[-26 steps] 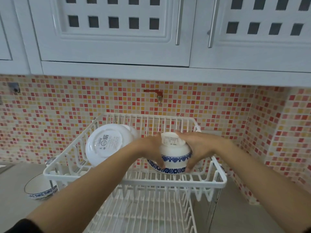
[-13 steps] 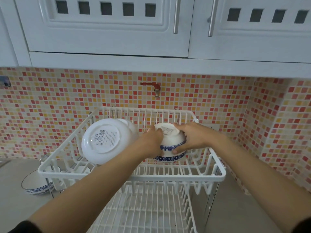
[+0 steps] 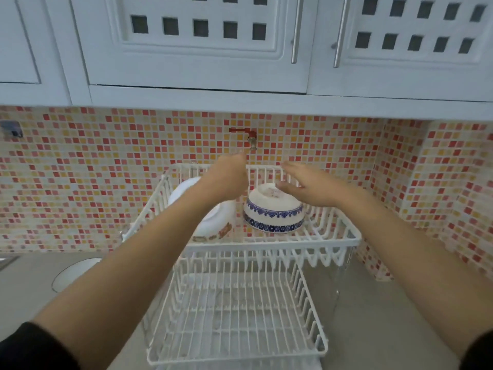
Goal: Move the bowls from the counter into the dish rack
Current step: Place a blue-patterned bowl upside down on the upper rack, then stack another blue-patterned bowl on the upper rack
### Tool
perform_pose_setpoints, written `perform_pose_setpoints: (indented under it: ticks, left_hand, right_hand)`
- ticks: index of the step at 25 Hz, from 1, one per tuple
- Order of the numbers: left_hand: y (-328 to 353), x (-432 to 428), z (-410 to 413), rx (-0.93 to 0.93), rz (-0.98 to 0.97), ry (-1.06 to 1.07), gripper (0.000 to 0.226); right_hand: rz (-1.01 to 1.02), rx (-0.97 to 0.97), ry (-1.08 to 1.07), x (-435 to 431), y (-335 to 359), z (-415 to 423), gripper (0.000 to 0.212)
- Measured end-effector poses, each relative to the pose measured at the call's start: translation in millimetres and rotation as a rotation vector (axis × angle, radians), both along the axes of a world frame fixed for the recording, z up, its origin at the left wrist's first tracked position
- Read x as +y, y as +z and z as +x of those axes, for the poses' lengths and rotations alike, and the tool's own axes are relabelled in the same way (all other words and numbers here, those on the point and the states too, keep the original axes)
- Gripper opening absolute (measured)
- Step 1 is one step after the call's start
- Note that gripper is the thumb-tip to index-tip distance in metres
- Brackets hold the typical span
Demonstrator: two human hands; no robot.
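Note:
A white bowl with blue bands (image 3: 273, 212) rests upside down in the upper tier of the white wire dish rack (image 3: 269, 245), on its right side. A larger white bowl (image 3: 213, 220) leans on edge to its left, partly hidden by my left forearm. My left hand (image 3: 226, 177) hovers above the rack between the two bowls, holding nothing. My right hand (image 3: 309, 185) floats just above the blue-banded bowl's base with fingers spread, apart from it. Another bowl (image 3: 72, 273) sits on the counter at the left, mostly behind my left arm.
The rack's lower tier (image 3: 234, 316) holds nothing. A red tap (image 3: 246, 136) sticks out of the mosaic tile wall right behind my hands. White cabinets (image 3: 202, 44) hang overhead. The grey counter (image 3: 373, 316) runs into a tiled corner at the right.
Both hands have let go of the blue-banded bowl, which now rests upside down in the upper tier. The hands have lifted up and apart from it.

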State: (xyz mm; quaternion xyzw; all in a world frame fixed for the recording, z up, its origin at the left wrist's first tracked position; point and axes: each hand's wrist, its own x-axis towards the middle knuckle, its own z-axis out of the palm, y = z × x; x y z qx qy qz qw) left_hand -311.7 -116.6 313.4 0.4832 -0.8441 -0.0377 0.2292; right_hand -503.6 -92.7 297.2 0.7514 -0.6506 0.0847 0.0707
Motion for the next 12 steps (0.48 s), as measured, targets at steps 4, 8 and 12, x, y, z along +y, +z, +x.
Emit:
perform_pose_setpoints:
  ticks: [4, 8, 12]
  left_hand:
    - [-2.3, 17.5, 85.4, 0.013, -0.037, 0.027, 0.049]
    - [-18.3, 29.4, 187.5, 0.001, -0.077, 0.140, 0.050]
    - [-58.2, 27.7, 273.0, -0.014, 0.030, 0.237, 0.055]
  right_hand:
    - [-0.126, -0.092, 0.052, 22.7, -1.2, 85.7, 0.065]
    - [-0.167, -0.124, 0.136, 31.8, -5.6, 200.6, 0.062]
    - [-0.148, -0.117, 0.176, 26.2, -38.0, 297.5, 0.064]
